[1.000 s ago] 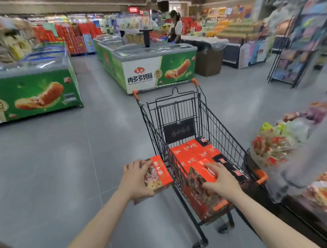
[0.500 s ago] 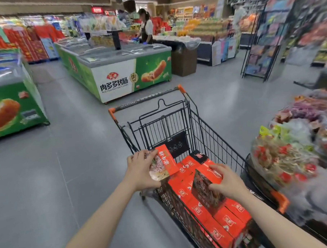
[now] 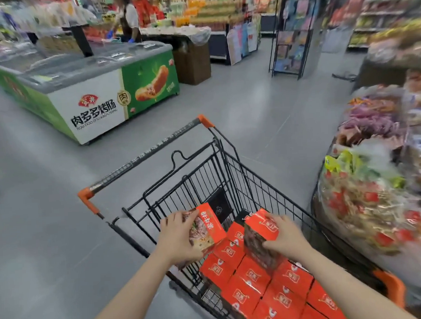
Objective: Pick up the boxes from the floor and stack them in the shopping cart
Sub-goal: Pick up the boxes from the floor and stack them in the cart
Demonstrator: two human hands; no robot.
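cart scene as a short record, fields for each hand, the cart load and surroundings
left hand: holds left box, tilted, over the cart's rear edge
right hand: holds right box upright on the stacked boxes
cart: black wire, orange corners
stacked boxes: red, in rows in the cart
freezer: ahead left
snack display: right of the cart

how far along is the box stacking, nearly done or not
Well under way. Done: rows of orange boxes already lie packed in the shopping cart. In hand: the left hand grips one box above the cart's near edge, and the right hand holds another box upright on the stack. Left: setting both down. No floor boxes show in this view, so I cannot tell how many remain.
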